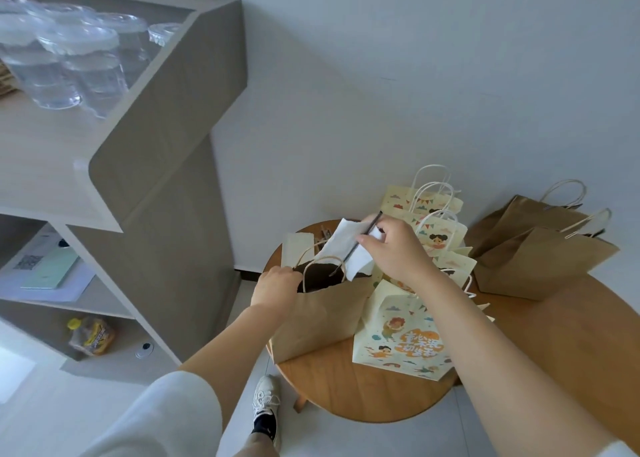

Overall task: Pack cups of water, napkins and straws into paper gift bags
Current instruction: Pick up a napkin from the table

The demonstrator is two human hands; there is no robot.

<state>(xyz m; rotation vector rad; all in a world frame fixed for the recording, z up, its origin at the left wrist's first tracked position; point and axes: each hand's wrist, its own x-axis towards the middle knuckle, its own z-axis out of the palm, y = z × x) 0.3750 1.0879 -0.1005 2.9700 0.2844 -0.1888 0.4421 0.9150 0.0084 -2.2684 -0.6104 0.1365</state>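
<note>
Bags fill the round wooden table, which stands against the wall to the right of a tall grey shelf unit. Two brown bags stand at the table's far right, with several cream printed bags clustered in the middle. One open brown bag leans at the near left edge. Clear lidded cups of water are grouped on top of the shelf unit, well apart from the table. A yellow-capped bottle lies on a low shelf.

The left hand grips the open bag's rim, fingers curled over the edge of its mouth. The right hand pinches a white napkin and a thin dark straw together just above that mouth. The straw slants down, with its lower end at the opening.
</note>
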